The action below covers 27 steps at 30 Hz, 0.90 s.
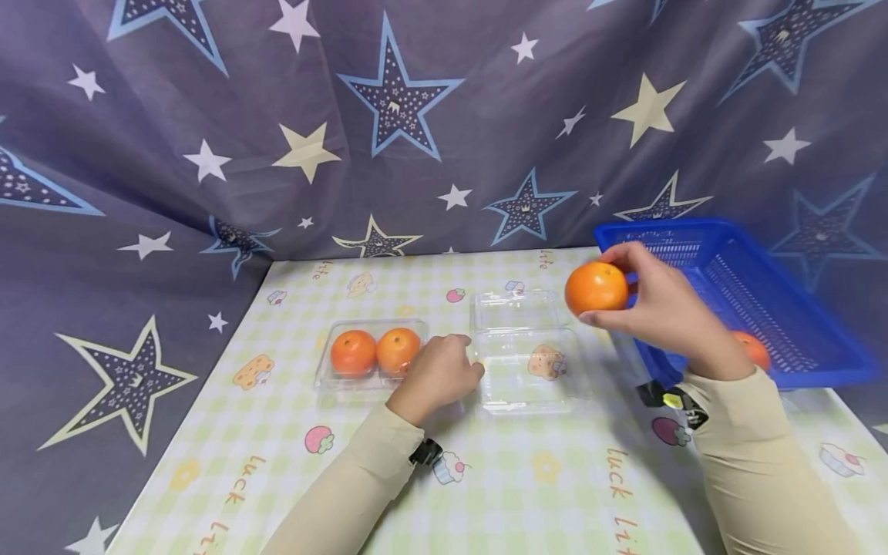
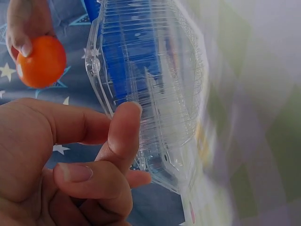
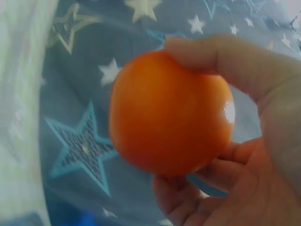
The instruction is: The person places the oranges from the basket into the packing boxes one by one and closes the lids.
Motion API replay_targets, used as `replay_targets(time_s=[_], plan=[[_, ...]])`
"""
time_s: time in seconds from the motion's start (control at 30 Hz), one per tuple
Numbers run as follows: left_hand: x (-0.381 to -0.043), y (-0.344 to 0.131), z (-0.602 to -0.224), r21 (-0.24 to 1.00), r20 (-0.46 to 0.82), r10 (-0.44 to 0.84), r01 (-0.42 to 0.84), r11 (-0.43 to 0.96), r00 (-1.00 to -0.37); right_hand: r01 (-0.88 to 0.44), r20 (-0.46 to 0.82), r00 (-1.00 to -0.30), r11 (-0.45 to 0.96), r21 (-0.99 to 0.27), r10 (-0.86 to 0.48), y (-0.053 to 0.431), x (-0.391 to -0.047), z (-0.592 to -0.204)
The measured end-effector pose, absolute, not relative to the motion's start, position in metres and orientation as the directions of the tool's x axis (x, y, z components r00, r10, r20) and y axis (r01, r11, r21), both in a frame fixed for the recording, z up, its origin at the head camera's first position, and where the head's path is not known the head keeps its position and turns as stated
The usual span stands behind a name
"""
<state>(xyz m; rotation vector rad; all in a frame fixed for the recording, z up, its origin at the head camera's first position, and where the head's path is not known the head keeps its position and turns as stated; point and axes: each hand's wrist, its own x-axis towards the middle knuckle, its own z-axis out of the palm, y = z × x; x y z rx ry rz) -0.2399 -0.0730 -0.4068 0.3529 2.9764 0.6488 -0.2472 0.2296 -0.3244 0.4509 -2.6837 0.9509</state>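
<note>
My right hand (image 1: 662, 308) pinches a round orange tangerine (image 1: 596, 287) aloft beside the blue plastic basket (image 1: 784, 308); my left hand (image 1: 440, 374), loosely curled, steadies the empty clear plastic clamshell (image 1: 527, 362).

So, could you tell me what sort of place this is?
Probably a makeshift tabletop recording setup, not a kitchen: a star-print curtain screens the back and side, and a cartoon-print checked tablecloth carries clear plastic boxes and a blue basket.

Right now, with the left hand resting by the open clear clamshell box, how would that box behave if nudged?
The clear clamshell box looks thin-walled and empty, so it is probably very light and would slide on the tablecloth. Its ribbed plastic likely flexes under the left hand. The raised lid may flop.
</note>
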Motion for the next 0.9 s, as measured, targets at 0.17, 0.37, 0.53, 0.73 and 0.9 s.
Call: replay_targets(time_s=[0.17,0.37,0.53,0.73,0.9], plan=[[-0.240,-0.071,-0.407,0.433,-0.047,0.240,0.196,0.880,-0.970,-0.445,0.318,-0.894,0.705,-0.552,-0.315,0.206,-0.246,-0.339],[-0.240,-0.071,-0.407,0.427,-0.062,0.233,0.186,0.885,-0.970,-0.508,0.283,-0.861,0.678,-0.532,-0.423,0.179,-0.247,-0.360],[-0.241,-0.071,-0.406,0.424,-0.072,0.234,0.183,0.887,-0.970,-0.549,0.252,-0.830,0.643,-0.534,-0.498,0.161,-0.247,-0.376],[-0.242,-0.070,-0.407,0.429,-0.074,0.232,0.179,0.885,-0.970,-0.560,0.222,-0.816,0.635,-0.532,-0.534,0.147,-0.245,-0.391],[-0.242,-0.071,-0.407,0.446,-0.084,0.241,0.180,0.877,-0.967,-0.569,0.210,-0.812,0.658,-0.493,-0.544,0.139,-0.247,-0.403]])
